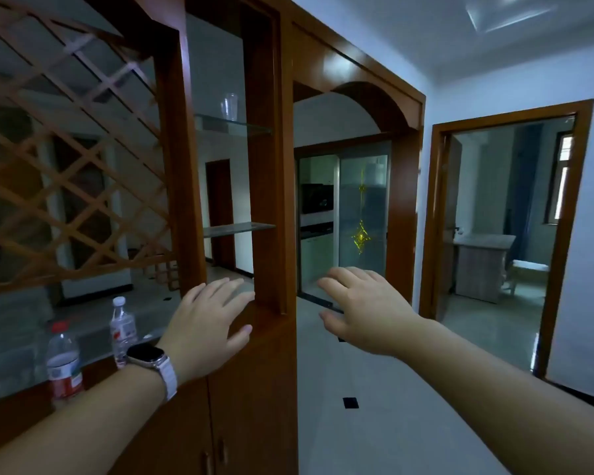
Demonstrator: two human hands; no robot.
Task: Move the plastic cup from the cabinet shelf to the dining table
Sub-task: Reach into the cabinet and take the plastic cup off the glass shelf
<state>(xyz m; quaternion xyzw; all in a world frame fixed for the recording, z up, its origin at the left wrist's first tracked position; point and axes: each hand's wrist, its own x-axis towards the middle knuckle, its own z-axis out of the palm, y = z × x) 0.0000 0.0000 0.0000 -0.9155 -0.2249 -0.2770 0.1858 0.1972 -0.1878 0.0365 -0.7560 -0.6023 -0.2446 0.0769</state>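
Observation:
A clear plastic cup (229,106) stands upright on the upper glass shelf (254,126) of a brown wooden cabinet (270,186). My left hand (208,325), with a watch on the wrist, is held out palm down in front of the cabinet's lower part, well below the cup, fingers spread and holding nothing. My right hand (364,311) hovers to the right of the cabinet post, also spread and holding nothing. No dining table is in view.
A second glass shelf (239,228) sits lower in the same bay. Two plastic water bottles (64,365) (122,329) stand on the cabinet counter at left, below a wooden lattice (66,173). An arched opening leads to a glass sliding door (362,217); a doorway (501,234) opens at right.

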